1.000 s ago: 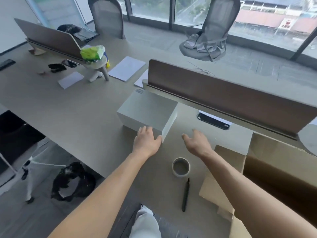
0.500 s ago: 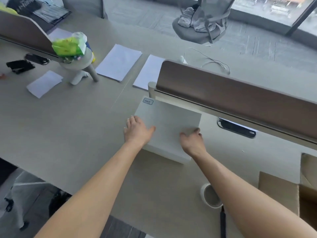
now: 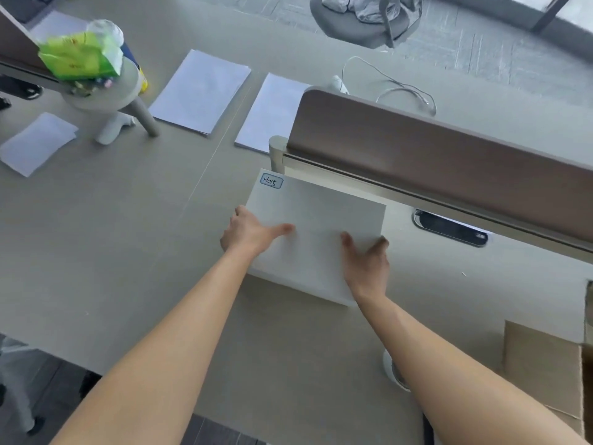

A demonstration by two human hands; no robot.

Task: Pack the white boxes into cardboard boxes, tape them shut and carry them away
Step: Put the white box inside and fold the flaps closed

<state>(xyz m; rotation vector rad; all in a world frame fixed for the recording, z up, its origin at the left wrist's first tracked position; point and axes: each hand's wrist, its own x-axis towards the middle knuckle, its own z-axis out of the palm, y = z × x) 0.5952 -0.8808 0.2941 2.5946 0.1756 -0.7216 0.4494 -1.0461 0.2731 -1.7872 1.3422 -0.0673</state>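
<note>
Reaching from nr edge, cardboard box [image 3: 542, 369] flap low right, left hand [image 3: 248, 232] and right hand [image 3: 365, 261] spread, clasping opposite sides of white box [image 3: 316, 232] (labelled corner far-left) on desk [image 3: 112, 239], brown divider [image 3: 442, 162] just behind, paper sheets [image 3: 200, 91] beyond.

"Ho15" label [image 3: 271, 181], white box [image 3: 321, 220]

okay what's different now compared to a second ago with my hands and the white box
The right hand moved from open air onto the white box; both hands now grip it, the left hand at its left edge. The box itself hasn't visibly shifted along the divider; the desk is unchanged.
</note>
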